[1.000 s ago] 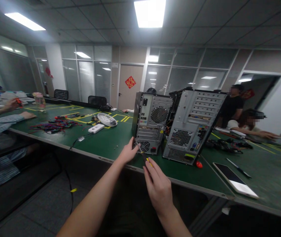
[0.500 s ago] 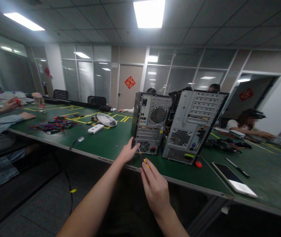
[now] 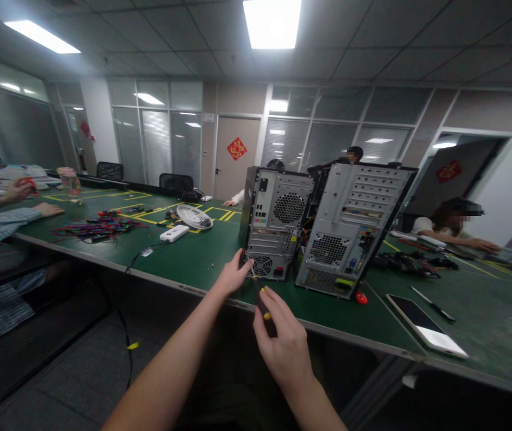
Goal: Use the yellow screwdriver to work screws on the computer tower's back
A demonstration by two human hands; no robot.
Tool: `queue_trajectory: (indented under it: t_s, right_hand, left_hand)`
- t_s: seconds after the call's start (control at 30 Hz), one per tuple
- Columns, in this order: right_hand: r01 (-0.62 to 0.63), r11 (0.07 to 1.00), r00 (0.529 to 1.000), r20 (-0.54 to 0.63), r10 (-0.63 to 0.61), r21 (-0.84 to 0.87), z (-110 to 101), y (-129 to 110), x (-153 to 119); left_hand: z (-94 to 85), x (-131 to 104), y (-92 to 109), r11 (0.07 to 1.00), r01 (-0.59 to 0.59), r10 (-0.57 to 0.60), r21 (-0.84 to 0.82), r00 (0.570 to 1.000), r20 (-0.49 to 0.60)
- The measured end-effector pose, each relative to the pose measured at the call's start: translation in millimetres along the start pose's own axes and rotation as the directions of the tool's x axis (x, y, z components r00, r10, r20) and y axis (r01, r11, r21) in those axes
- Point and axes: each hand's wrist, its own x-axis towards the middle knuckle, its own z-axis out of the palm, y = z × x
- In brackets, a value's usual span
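My right hand (image 3: 285, 338) holds a screwdriver (image 3: 261, 299) with a black and yellow handle between thumb and fingers. Its shaft points up to the lower left edge of the back of a computer tower (image 3: 268, 206). At that same corner, my left hand (image 3: 231, 276) has its thumb on the back panel and its fingers against the side; the fingertips are partly hidden. A second computer tower (image 3: 334, 215), slightly tilted in view, stands close on the right. Tiny bits, perhaps screws (image 3: 212, 264), lie left of my left hand.
The green table (image 3: 184, 269) carries a white power strip (image 3: 175, 233), a white oval basket (image 3: 194, 217), a bundle of thin cables (image 3: 96, 229) and a phone (image 3: 426, 326). Black cables (image 3: 408, 263) lie right. Co-workers sit at left and right; another is behind the towers.
My right hand's grip on the screwdriver has shifted, and more of the handle shows between thumb and fingers. My left hand stays at the case. The person behind the towers has moved left.
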Motion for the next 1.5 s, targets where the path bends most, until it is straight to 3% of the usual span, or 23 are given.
queue_trajectory:
  t_s: [0.13, 0.33, 0.5, 0.63, 0.83, 1.03, 1.33, 1.5]
  right_hand:
    - [-0.007, 1.000, 0.998, 0.069, 0.008, -0.020, -7, -4, 3]
    - [0.015, 0.994, 0.998, 0.068, -0.008, -0.104, -7, -1, 0]
    - [-0.059, 0.998, 0.998, 0.012, 0.059, -0.034, -9, -6, 2]
    - [-0.054, 0.998, 0.997, 0.052, 0.053, 0.013, -14, -10, 6]
    - [-0.042, 0.999, 0.998, 0.038, 0.041, 0.026, -17, -3, 7]
    - [-0.107, 0.991, 0.994, -0.018, 0.109, 0.083, -19, -1, 11]
    - [-0.173, 0.978, 0.984, 0.074, 0.165, 0.116, -26, -3, 11]
    - [-0.142, 0.983, 0.988, 0.078, 0.133, 0.120, -24, -1, 10]
  left_hand:
    - [-0.1, 1, -2, 1.000, -0.009, 0.009, -0.022, 1.000, -0.003]
    - [-0.1, 2, -2, 1.000, 0.020, -0.020, -0.014, 1.000, -0.004]
    - [-0.3, 2, 0, 1.000, 0.023, -0.023, 0.000, 1.000, -0.002]
    - [-0.8, 1, 1, 1.000, 0.029, -0.029, 0.004, 1.000, 0.001]
    - [-0.5, 2, 0, 0.999, 0.036, -0.036, 0.009, 0.999, -0.004]
    - [0.2, 2, -2, 1.000, 0.011, -0.011, -0.002, 1.000, -0.005]
    - [1.6, 5, -7, 1.000, -0.002, 0.002, -0.023, 1.000, -0.021]
    - [1.3, 6, -8, 1.000, 0.015, -0.015, -0.011, 1.000, -0.023]
